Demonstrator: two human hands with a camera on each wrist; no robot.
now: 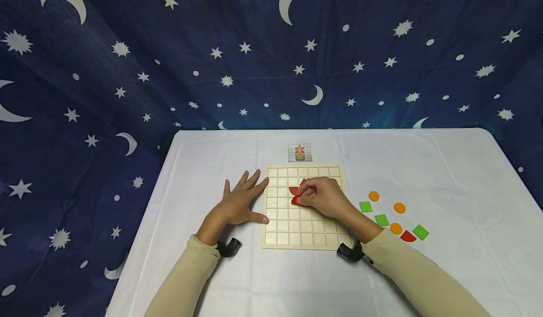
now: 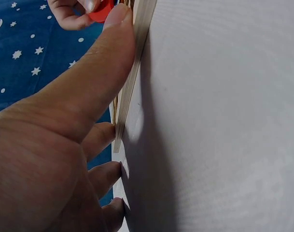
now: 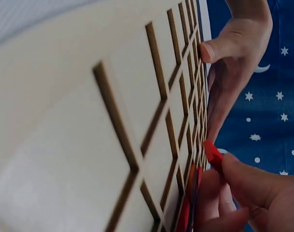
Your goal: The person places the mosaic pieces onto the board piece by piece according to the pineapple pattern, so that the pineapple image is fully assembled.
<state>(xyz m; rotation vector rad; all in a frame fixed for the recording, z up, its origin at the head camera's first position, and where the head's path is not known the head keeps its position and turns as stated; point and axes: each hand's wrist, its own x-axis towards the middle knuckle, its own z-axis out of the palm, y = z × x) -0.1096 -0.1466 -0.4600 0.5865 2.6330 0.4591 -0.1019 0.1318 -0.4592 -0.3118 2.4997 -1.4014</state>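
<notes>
Near the centre of the frame, the right hand (image 1: 325,198) pinches a red piece (image 1: 295,199) between thumb and fingers, over the grid board (image 1: 282,226). The left hand (image 1: 240,204) has its fingers straight and spread, thumb and forefinger at the board's left edge. Right of the board, orange discs (image 1: 399,207) and green squares (image 1: 366,206) lie near the right forearm, with white bench (image 1: 466,185) running beyond to the slanting right edge. A picture card (image 1: 300,152) lies just past the board's far edge.

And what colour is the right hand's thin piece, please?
The thin piece is red, clearest in right wrist view.
</notes>
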